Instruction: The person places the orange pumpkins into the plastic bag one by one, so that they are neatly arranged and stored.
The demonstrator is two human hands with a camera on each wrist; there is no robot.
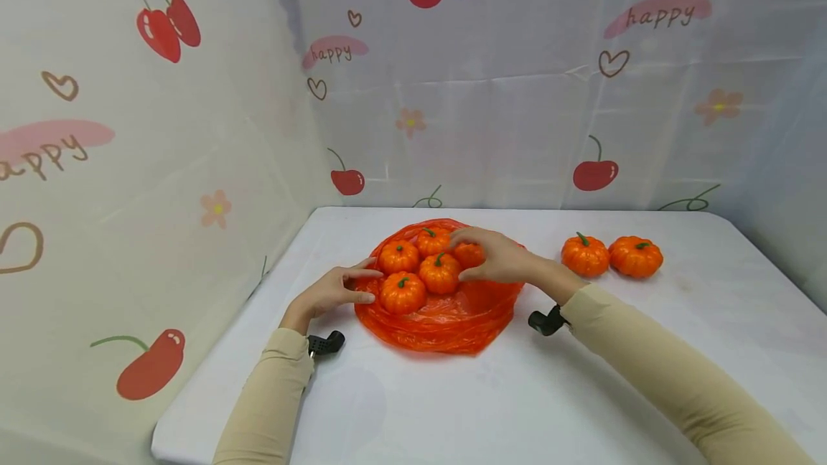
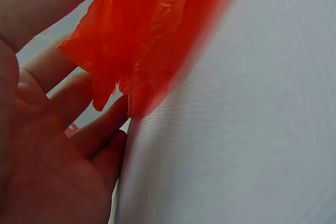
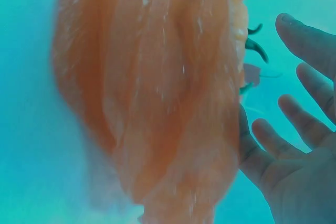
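Where the bag (image 1: 446, 332) ends, white tabletop (image 1: 452, 407) spreads.

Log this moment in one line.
left hand by left edge of bag; right hand above bag's right side; five pumpkins visible in bag; two pumpkins on table

Five orange pumpkins (image 1: 438, 277), green-stemmed, clustered in a crumpled red plastic bag (image 1: 446, 330)

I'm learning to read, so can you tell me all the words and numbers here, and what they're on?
"happy": left pink patch on the back sheet.
"happy": right pink patch on the back sheet.
"appy": pink patch on the left sheet; the picture's edge cuts it off.
I can't see any other writing or numbers.
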